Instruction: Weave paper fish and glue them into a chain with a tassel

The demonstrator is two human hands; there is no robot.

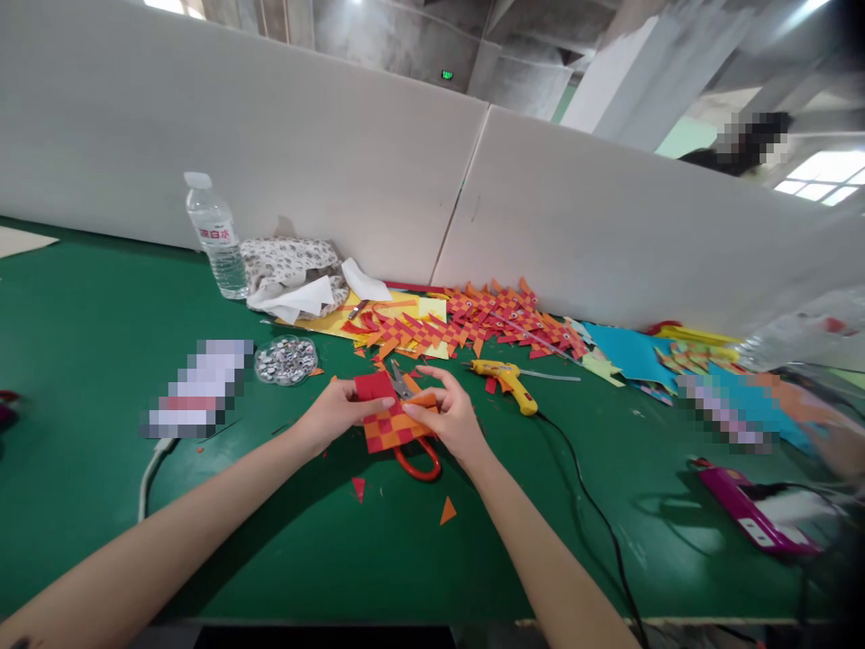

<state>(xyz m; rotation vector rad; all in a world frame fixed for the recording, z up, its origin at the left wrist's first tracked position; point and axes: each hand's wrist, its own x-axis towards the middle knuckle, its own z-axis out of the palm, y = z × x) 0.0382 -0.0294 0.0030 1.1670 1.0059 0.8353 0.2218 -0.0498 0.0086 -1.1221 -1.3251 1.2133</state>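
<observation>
Between my hands is a red and orange woven paper piece (388,433) with a checkered pattern. My left hand (336,413) pinches its red left side, thumb on top. My right hand (451,416) grips the orange strips at its upper right between thumb and fingers. Red-handled scissors (420,467) lie on the table beneath the paper, blades pointing away from me. The paper covers their middle. Small paper scraps (448,511) are scattered nearby on the green table (297,559).
A yellow glue gun (508,383) lies right of my hands, its black cord running toward me. Googly eyes fill a clear dish (286,361). Woven paper fish (487,315) are heaped by the white partition (574,207). A water bottle (220,239) and purple power strip (750,509) flank them.
</observation>
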